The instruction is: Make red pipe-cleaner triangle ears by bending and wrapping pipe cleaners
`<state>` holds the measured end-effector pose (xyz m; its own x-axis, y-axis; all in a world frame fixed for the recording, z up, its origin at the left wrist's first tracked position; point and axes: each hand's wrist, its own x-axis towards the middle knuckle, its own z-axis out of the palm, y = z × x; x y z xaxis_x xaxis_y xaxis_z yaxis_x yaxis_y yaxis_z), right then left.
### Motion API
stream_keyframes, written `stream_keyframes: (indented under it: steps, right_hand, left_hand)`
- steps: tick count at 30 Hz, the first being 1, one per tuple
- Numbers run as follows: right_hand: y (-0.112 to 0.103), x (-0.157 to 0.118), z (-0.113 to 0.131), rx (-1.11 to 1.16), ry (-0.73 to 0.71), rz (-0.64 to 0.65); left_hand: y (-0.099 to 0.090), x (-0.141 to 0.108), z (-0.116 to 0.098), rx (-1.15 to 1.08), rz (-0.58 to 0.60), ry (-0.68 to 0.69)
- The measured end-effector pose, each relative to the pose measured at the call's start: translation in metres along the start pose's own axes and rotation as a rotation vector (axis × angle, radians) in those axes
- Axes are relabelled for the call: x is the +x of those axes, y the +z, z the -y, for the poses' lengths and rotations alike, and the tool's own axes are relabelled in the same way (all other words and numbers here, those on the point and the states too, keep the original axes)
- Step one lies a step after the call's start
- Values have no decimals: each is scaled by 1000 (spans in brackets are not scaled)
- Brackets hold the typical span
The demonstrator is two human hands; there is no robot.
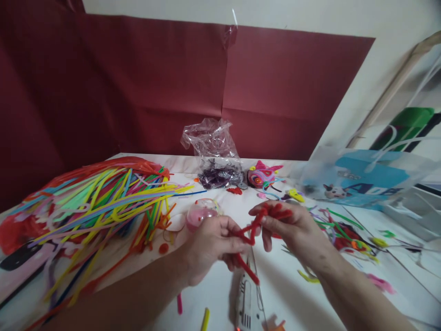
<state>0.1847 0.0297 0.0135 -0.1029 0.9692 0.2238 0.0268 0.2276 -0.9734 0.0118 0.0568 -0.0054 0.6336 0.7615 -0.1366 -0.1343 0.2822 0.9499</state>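
A bent red pipe cleaner [248,270] is held above the table between both hands. My left hand [215,246] pinches its lower part, and one end sticks out below the fingers. My right hand [287,225] is closed on the upper part, where the red fuzzy strand is folded into zigzags and loops. Whether it is one strand or more, I cannot tell. Beneath the hands lies a white hot glue gun [245,301], its front end pointing away from me. Just beyond my left hand sits a clear and pink round container [201,212].
Many coloured pipe cleaners [120,197] are heaped at left. At the back are a clear plastic bag [220,156] with dark contents and a pink fuzzy figure [262,174]. A translucent blue-printed bag [365,174] stands right, behind scattered scraps [354,243].
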Motion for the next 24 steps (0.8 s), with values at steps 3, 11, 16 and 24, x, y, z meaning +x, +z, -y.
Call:
stream_keyframes:
  steps: [3,11,16,24]
  right_hand:
    - [-4,1,-1,-15,90,154]
    - [-23,10,-9,-39,168,293]
    - [-14,9,-9,8,87,228]
    - [-8,6,-7,-69,33,169]
  left_hand:
    - [-1,0,-2,239,-174,226]
    - [-11,-7,-23,162,-282,331]
    - [-6,-4,-8,-91,26,-33]
    - [-1,-8,-1,-314,124,-115]
